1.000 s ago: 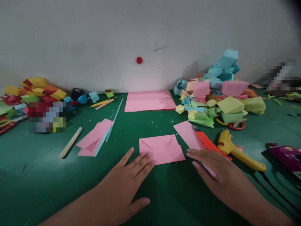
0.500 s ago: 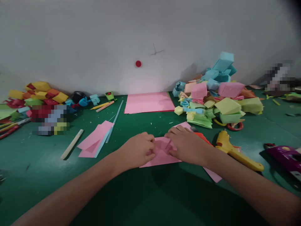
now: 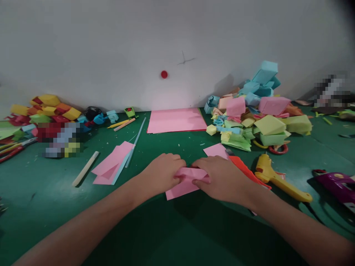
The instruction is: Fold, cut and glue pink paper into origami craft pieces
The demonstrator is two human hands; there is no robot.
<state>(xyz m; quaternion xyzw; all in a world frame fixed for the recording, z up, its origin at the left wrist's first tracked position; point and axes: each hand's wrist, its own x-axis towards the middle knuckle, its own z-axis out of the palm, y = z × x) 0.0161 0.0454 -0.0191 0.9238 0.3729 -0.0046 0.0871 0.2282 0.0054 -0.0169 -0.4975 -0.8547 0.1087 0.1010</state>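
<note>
A sheet of pink paper (image 3: pixel 181 189) is between my two hands over the green table, its far part bent over toward me. My left hand (image 3: pixel 166 171) is closed on its left side, thumb below and fingers curled over the top. On the right side my right hand (image 3: pixel 219 177) pinches the paper, thumb in front and fingers behind. Under and behind my right hand lies another pink piece (image 3: pixel 215 150), partly covered. An orange-red object (image 3: pixel 244 168), perhaps a cutter, rests beside my right wrist.
Pink sheets (image 3: pixel 176 120) lie by the wall. Folded paper pieces (image 3: pixel 269 125) pile up at right, others (image 3: pixel 47 109) at left. A yellow glue gun (image 3: pixel 277 179) and a purple tool (image 3: pixel 335 184) are on the right. Pink and blue papers (image 3: pixel 112 164) and a pale stick (image 3: pixel 85 169) lie left.
The far edge of the pink paper has been raised and bent toward me. My right hand has shifted slightly right and nearer, showing more of the orange-red object.
</note>
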